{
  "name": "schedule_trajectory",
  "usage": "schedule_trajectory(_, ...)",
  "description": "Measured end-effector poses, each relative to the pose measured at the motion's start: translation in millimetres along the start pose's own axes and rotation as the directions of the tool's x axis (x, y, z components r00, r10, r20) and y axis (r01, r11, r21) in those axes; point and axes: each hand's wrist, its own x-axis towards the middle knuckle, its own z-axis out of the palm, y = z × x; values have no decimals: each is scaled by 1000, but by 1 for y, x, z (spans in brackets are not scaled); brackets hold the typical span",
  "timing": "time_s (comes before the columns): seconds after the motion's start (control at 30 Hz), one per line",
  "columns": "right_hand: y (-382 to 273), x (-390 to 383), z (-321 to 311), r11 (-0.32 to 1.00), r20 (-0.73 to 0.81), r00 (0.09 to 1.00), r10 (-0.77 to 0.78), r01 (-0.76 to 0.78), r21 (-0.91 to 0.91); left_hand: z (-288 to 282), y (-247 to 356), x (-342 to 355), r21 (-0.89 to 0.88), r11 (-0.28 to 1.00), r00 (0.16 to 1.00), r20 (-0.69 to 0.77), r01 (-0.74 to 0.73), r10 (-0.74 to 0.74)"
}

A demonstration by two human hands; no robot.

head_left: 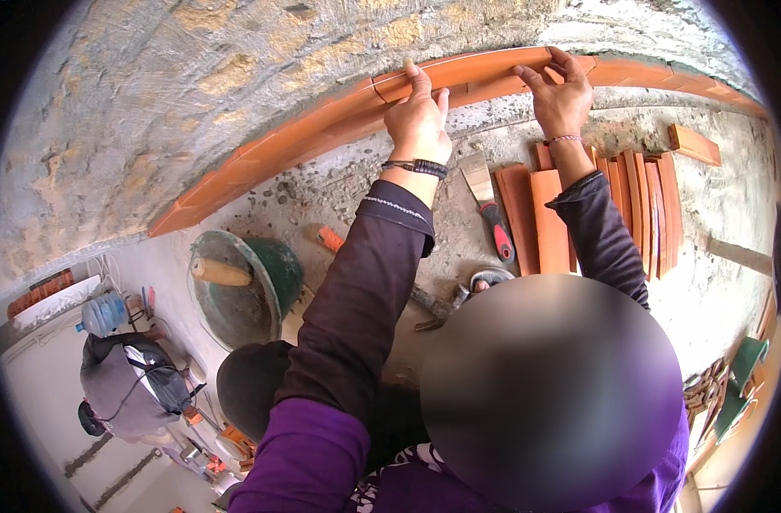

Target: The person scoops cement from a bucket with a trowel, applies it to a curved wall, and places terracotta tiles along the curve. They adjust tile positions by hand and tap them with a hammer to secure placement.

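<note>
Sleeves (335,316), pair: dark at the forearms, purple above on the left one.

Left hand (418,120), one: black band at the wrist; one digit raised over the tile, the rest folded near its lower edge.

Right hand (563,101), one: thin bracelet; thumb and forefinger spread and bent, fingertips at the tile.

Tile (476,72), one, orange, long: lies between the two hands, left hand near its left end, right hand at its right end. Grip: partly open on both sides, touching the tile; whether it is clasped or merely steadied cannot be told.

Cord (467,58), white, thin: runs along the tile's upper edge.

Tile row (262,156), orange: curves along the wall's foot, to both sides of the hands.

Wall (228,73), rough, grey and tan.

Scraper (495,221), one, red and black handle: between left forearm and stack.

Stack (516,214), orange tiles: beneath the right forearm.

Loose tile (696,144), one: right of the stack.

Bucket (289,275), green: tilted, wooden handle (221,273) inside.

Co-worker (134,389), one: bent over, far left.

Jug (102,315), blue: beside the co-worker.
</note>
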Motion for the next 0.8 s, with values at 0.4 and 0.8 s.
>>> schedule_trajectory(0.4, 1, -1, 14, 998, -65, 998, -13, 17, 64, 3, -5, 0, 62, 992, 982, -147, -111, 119)
schedule_trajectory(0.8, 16, 3, 20, 990, -124, 982, -141, 137, -45, -3, -2, -11, 33, 995, 993, 75, -90, 88)
